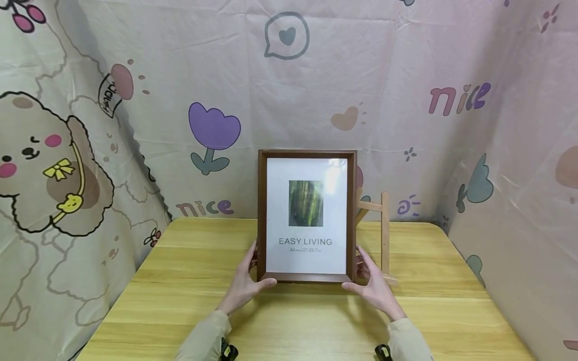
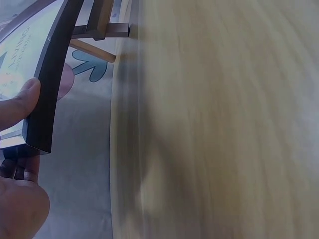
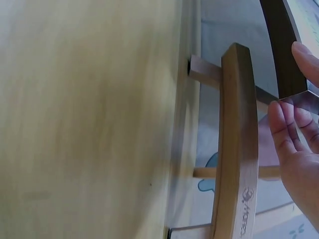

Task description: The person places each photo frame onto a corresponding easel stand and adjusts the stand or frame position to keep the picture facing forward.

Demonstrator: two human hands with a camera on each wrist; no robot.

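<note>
A brown picture frame (image 1: 307, 215) with a white sheet reading "EASY LIVING" and a green picture faces me upright. At its lower left corner my left hand (image 1: 242, 287) grips it, thumb on the front and fingers behind. My right hand (image 1: 374, 288) holds the lower right corner the same way. Both wrist views show the bottom edge raised off the table. Behind the frame and to its right stands a light wooden easel (image 1: 385, 235), partly hidden. In the right wrist view, the easel's ledge (image 3: 238, 134) lies close beside the right hand, apart from it.
The wooden table (image 1: 180, 271) spreads out in front and to both sides. A patterned cloth (image 1: 375, 60) hangs behind its back edge and along the left and right sides. Dark straps (image 1: 229, 350) sit at both wrists.
</note>
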